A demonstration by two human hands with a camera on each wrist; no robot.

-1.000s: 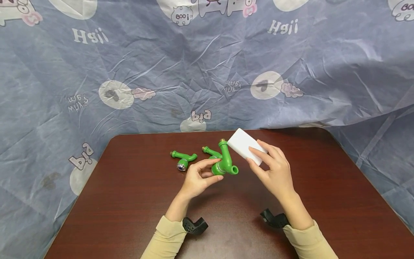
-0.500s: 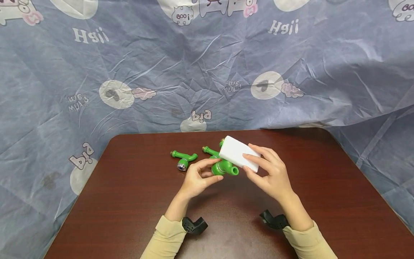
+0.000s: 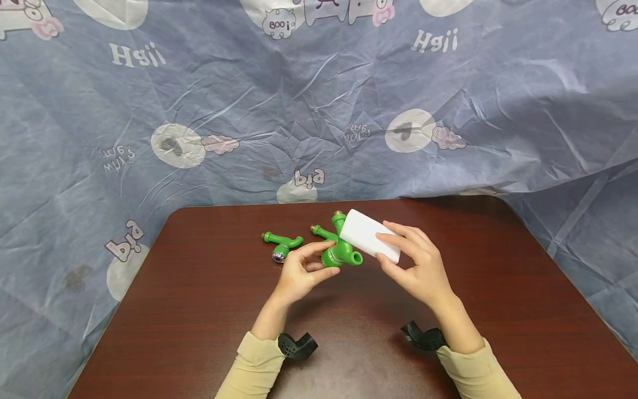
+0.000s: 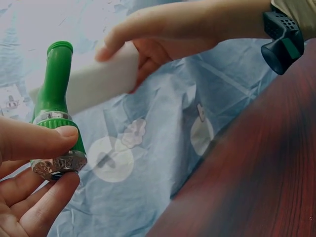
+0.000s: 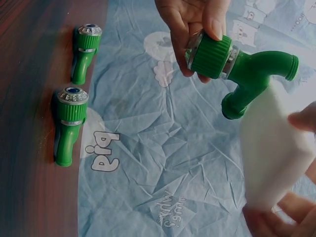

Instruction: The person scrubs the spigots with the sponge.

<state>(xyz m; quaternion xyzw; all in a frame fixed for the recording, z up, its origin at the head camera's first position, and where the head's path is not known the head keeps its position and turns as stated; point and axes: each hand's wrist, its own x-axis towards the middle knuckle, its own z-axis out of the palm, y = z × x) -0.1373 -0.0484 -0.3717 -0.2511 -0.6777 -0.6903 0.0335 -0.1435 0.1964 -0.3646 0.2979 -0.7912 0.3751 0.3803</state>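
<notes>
My left hand (image 3: 298, 275) pinches a green tap (image 3: 344, 252) by its ribbed knob, thumb on one side and fingers on the other. The tap is raised above the table, with its open spout facing me and its brass-coloured threaded end upward in the head view. In my right hand (image 3: 422, 269) is a white block-shaped sponge (image 3: 368, 234), gripped at its right end between thumb and fingers. The sponge lies against the tap's green body in the right wrist view (image 5: 269, 148) and hides part of it. The knob's silver faceted cap (image 4: 59, 165) shows in the left wrist view.
Two similar green taps lie on the dark red-brown table (image 3: 199, 316): one on the left (image 3: 283, 244), another (image 3: 325, 233) partly hidden behind the held tap. A wrinkled blue printed cloth (image 3: 239, 111) hangs behind the table. Both wrists wear black camera mounts (image 3: 298, 346).
The sponge has moved left and down from beside the tap onto its body. Since half a second ago, the left hand and tap have shifted slightly left, uncovering the threaded end.
</notes>
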